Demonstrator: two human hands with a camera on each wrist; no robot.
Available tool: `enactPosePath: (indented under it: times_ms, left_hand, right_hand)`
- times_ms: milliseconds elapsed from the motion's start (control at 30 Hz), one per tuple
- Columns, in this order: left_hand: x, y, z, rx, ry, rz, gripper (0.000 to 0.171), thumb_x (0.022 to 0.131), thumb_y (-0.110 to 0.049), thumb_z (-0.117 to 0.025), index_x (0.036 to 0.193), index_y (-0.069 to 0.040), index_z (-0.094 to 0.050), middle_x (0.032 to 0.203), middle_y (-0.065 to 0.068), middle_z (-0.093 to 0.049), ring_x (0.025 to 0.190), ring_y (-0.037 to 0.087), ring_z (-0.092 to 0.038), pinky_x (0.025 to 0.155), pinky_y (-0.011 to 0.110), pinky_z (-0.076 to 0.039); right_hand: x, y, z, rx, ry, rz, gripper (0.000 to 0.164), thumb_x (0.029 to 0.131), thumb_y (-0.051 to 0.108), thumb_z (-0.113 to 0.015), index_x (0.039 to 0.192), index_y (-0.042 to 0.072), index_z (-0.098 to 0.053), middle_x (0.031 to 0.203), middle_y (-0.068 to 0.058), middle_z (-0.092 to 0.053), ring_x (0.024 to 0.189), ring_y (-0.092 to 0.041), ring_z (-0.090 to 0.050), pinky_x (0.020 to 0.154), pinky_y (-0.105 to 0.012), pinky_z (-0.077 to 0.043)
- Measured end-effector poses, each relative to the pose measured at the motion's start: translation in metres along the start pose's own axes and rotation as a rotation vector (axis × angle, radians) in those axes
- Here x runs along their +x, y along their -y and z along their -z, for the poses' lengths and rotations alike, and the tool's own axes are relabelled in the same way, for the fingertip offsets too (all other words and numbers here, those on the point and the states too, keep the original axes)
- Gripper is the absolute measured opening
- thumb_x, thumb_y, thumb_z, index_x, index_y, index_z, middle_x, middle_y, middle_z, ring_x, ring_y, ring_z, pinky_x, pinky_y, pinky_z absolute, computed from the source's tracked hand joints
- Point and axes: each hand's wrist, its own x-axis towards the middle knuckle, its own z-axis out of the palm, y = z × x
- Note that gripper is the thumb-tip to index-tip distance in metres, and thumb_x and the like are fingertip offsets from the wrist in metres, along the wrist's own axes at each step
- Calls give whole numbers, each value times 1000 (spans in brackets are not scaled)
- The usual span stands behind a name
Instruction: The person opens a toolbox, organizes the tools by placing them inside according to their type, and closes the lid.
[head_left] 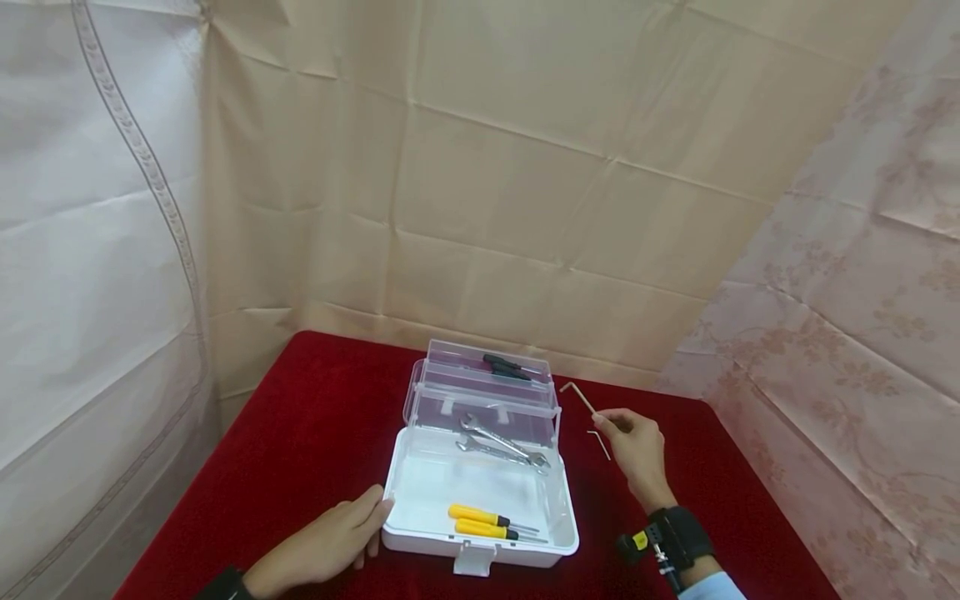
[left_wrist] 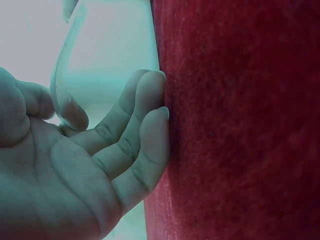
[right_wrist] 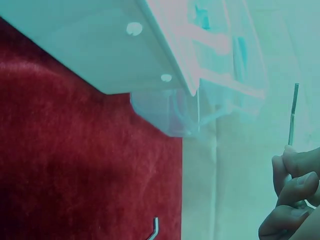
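A white toolbox [head_left: 427,546] with its clear lid folded back lies on the red cloth. My left hand [head_left: 341,533] is at its left front corner; in the left wrist view the thumb and index finger pinch the box's rim [left_wrist: 56,75], the other fingers loosely bent beside the wall. My right hand [head_left: 636,450] pinches a long hex key [head_left: 582,397] by one end, above the cloth right of the box. Below it a smaller hex key [head_left: 600,444] lies on the cloth. Two yellow-handled screwdrivers [head_left: 480,521] and two wrenches [head_left: 502,442] lie in the box.
Black-handled screwdrivers [head_left: 506,367] rest in the clear lid [head_left: 487,400] at the back. The red tablecloth [head_left: 322,417] spreads around the box, and beige curtain cloth [head_left: 480,208] hangs behind the table. Pale cloth walls stand left and right.
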Motion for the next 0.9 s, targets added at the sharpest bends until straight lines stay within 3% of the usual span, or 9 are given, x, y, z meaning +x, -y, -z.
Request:
enactPosePath:
  times_ms: [267, 467, 900]
  left_hand:
    - [-1, 0, 0, 22, -11, -10, 32, 113, -40, -37, 98, -14, -51, 71, 2, -59, 54, 21, -55, 53, 29, -43]
    - [-2, 0, -1, 43, -24, -18, 32, 112, -40, -38, 97, -15, -51, 70, 0, -59, 54, 19, -55, 55, 30, -44]
    - [0, 3, -1, -6, -8, -12, 31, 112, -37, -39, 99, -13, -52, 72, 3, -60, 55, 21, -56, 53, 29, -44]
  right_hand:
    - [-2, 12, -5, 41, 47, -28, 24, 99, 30, -72, 113, 11, -76, 106, -10, -75, 102, -32, -68, 86, -38, -54]
    - [-4, 19, -9, 80, 68, -35, 26, 98, 31, -72, 114, 9, -75, 110, -12, -74, 105, -35, -69, 94, -48, -55]
    - [-2, 28, -21, 81, 76, 1, 28, 97, 34, -74, 112, 12, -76, 115, -10, -74, 104, -31, -65, 97, -52, -53]
